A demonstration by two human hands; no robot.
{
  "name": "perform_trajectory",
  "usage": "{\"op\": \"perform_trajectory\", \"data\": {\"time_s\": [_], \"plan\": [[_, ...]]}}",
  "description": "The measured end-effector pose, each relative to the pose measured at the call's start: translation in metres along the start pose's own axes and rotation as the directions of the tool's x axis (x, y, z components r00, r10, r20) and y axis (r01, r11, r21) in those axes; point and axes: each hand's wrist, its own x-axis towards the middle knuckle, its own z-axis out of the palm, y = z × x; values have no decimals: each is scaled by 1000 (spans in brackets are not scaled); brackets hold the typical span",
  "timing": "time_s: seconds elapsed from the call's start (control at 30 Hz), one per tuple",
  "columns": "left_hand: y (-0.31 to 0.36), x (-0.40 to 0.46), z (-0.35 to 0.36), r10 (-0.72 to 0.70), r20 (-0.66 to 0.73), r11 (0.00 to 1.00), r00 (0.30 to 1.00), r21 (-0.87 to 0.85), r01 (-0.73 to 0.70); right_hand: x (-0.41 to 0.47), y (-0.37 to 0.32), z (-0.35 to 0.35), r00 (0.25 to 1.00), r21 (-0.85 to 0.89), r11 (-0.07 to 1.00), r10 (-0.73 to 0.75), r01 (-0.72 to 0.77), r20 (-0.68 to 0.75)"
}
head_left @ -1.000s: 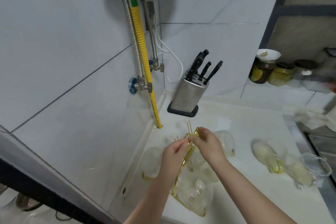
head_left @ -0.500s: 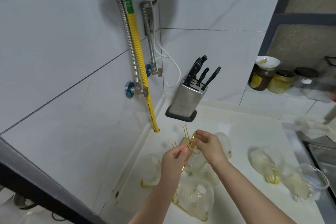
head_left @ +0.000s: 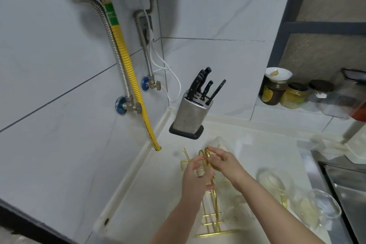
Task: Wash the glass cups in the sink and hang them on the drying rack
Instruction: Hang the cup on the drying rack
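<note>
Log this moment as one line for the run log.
both hands: left hand and right hand grip gold drying rack | glass cups on counter, unhung

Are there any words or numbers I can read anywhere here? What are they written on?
None can be read.
Green label on the yellow pipe: pale print, too blurred to read.
Lower yellow pipe: small dark print along it, too small to read.
Yellow label on the dark jar: blurred, unreadable.
Knife block, yellow jar, gold rack: no writing visible.
</note>
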Motion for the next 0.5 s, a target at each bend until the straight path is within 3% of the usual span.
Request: {"op": "perform_trajectory", "data": {"time_s": [0.2,0.37,0.5], "plan": [[2,9,10,-7,86,997,996,78,0,6,-7,-23,989,-27,1000,20,-16,147],[15,32,-6,61,210,867,976,474,-156,1,-6,-31,977,-22,1000,18,-14,213],[38,50,-15,58,359,902,932,382,-203,-17,6,-32,973,-45,998,-43,54,228]]}}
